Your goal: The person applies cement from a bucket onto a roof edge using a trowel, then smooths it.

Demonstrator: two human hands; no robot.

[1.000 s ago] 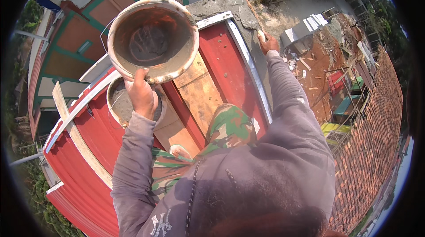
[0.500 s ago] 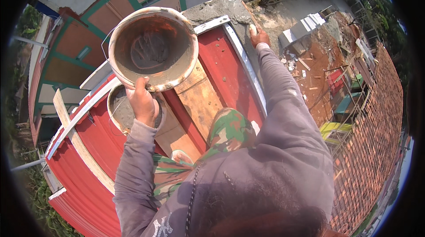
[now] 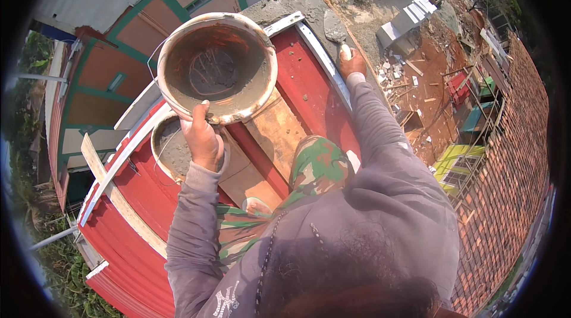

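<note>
My left hand [image 3: 203,138] grips the near rim of a pale, mortar-smeared bucket [image 3: 270,74], its mouth tipped toward me. Wet grey mortar [image 3: 217,71] coats the inside and bottom. Below it stands a second bucket [image 3: 156,145] holding grey mortar, partly hidden by my left hand and the first bucket. Out to the right, my right hand [image 3: 351,62] is closed round the light handle of a trowel [image 3: 334,25]. The trowel's blade lies over the grey mortared top of the wall [image 3: 303,2].
Red metal roofing [image 3: 312,74] spreads beneath me, with wooden boards [image 3: 276,134] laid across it. White trim [image 3: 321,50] edges the roof beside the wall. Far below on the right lie rubble [image 3: 404,77], stacked pale blocks [image 3: 410,18] and a tiled roof [image 3: 505,157].
The trowel blade now shows beyond my right hand, which has drawn slightly nearer and right. The view has shifted a little, and the held bucket appears farther right.
</note>
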